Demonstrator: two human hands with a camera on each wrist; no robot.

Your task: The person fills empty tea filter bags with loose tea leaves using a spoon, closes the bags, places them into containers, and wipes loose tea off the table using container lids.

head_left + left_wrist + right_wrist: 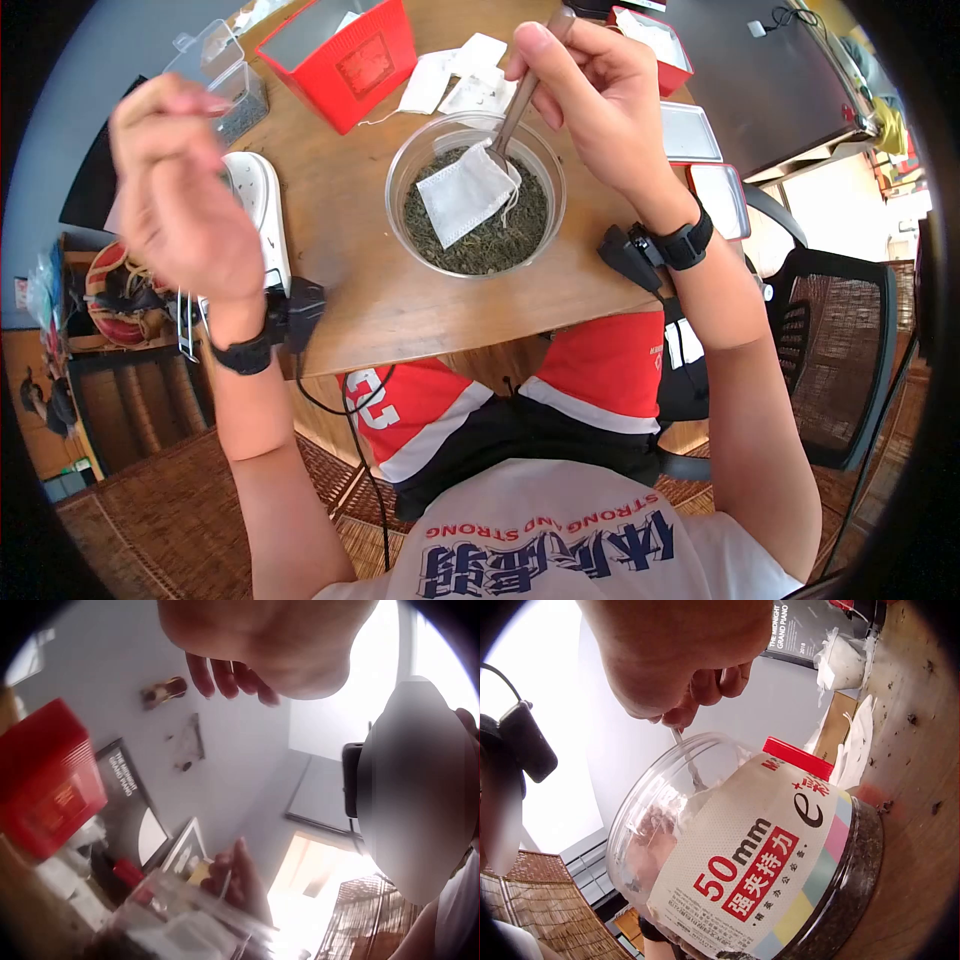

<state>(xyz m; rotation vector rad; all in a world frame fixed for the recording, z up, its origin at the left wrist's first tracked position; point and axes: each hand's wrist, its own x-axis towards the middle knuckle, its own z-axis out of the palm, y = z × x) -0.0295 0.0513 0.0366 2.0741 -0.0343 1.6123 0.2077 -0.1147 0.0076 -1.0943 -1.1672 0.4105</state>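
Bagging of dried leaf from a tub, seen from the head and from both wrists. The right hand (pixel 605 120) pinches the handle of a metal spoon (pixel 517 112) between thumb and fingers. The spoon slants down into a clear round tub (pixel 394 190) on the wooden table (pixel 350 300). At its lower end a white pouch (pixel 462 198) with a drawstring lies within the tub's rim, above dark, shredded leaves (pixel 490 252); the spoon's tip is hidden, and whether it sits inside the pouch cannot be told. The left hand (pixel 190 200), blurred, is raised to the left of the tub, well apart from it, its fingers loosely bent around nothing.

Writing: the right wrist view shows the tub's label (pixel 739 874), printed "50mm" in red, "强夹持力" in white on a red block, and a large black "e"; its smallest lines are illegible. A dark poster (pixel 802 634) behind reads "THE MIDNIGHT GRAND PIANO" and "2018". The white T-shirt (pixel 590 500) bears "STRONG AND STRONG" in red, inverted in the head view, beside large dark-blue Chinese characters. Beyond the tub stand a red box (pixel 350 65) with an unreadable emblem and, near it, flat white packets (pixel 428 82).
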